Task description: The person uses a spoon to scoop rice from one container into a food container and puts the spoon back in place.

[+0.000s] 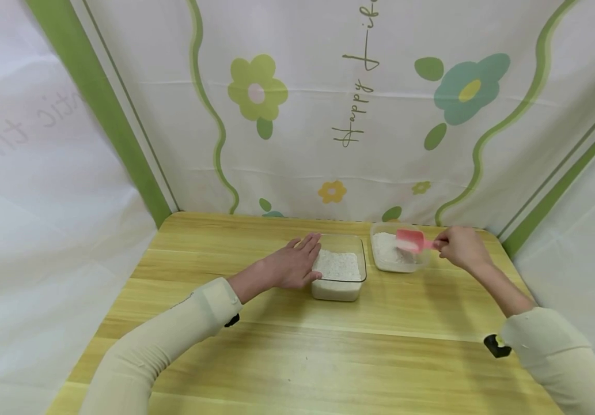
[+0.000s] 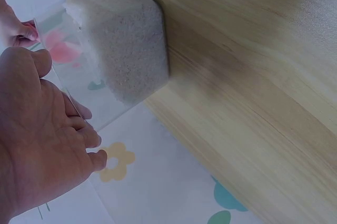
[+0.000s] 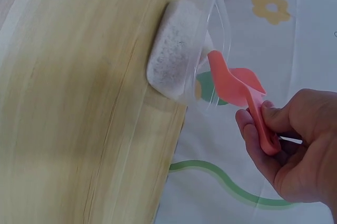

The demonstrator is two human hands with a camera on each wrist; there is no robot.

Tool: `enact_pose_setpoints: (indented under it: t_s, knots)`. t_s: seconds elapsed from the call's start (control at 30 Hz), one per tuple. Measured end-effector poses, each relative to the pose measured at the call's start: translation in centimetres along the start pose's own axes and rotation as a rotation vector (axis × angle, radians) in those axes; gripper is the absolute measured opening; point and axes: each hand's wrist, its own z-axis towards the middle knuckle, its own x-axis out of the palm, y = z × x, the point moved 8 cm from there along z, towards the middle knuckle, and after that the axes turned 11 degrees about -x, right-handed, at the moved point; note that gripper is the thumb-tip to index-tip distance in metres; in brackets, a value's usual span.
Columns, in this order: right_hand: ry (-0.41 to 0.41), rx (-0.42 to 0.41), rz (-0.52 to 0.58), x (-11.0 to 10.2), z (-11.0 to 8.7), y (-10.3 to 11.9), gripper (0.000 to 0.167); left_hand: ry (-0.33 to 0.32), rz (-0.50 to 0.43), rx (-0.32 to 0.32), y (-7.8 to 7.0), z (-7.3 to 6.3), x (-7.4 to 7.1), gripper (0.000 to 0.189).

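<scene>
A pink scoop (image 1: 410,240) is pinched by its handle in my right hand (image 1: 462,246), its bowl over the rim of a clear plastic tub (image 1: 395,267). White powder (image 3: 171,50) lies in that tub, and some shows in the scoop's bowl in the head view. To its left stands a deeper clear container (image 1: 336,292), filled partway with a pale, grainy material (image 2: 126,39). My left hand (image 1: 294,264) rests at this container's left rim, fingers extended along the edge. In the left wrist view its fingertips overlap the clear wall.
Both containers stand toward the back of a wooden table (image 1: 297,357). Behind it hangs a white curtain (image 1: 297,167) printed with flowers, with more white fabric at both sides. The table's back edge meets the curtain just behind the tub.
</scene>
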Motion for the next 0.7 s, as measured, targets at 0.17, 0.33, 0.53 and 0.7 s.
enact_pose_setpoints:
  t_s: [0.17, 0.33, 0.53, 0.7]
  knots:
    - [-0.022, -0.014, -0.006, -0.5, -0.2, 0.3, 0.017, 0.001, 0.004, -0.001, -0.1, -0.1, -0.1, 0.074]
    - [-0.049, -0.053, -0.062, -0.9, -0.4, 0.6, 0.013, -0.001, 0.003, -0.001, -0.2, -0.2, -0.4, 0.074]
    - [-0.100, -0.114, -0.173, -1.4, -0.7, 1.3, 0.012, 0.004, 0.008, 0.003, -0.3, -0.3, -0.5, 0.074]
    - [-0.120, -0.159, -0.251, -1.9, -0.9, 2.1, 0.009, 0.008, 0.004, 0.001, -0.3, -0.4, -0.5, 0.074]
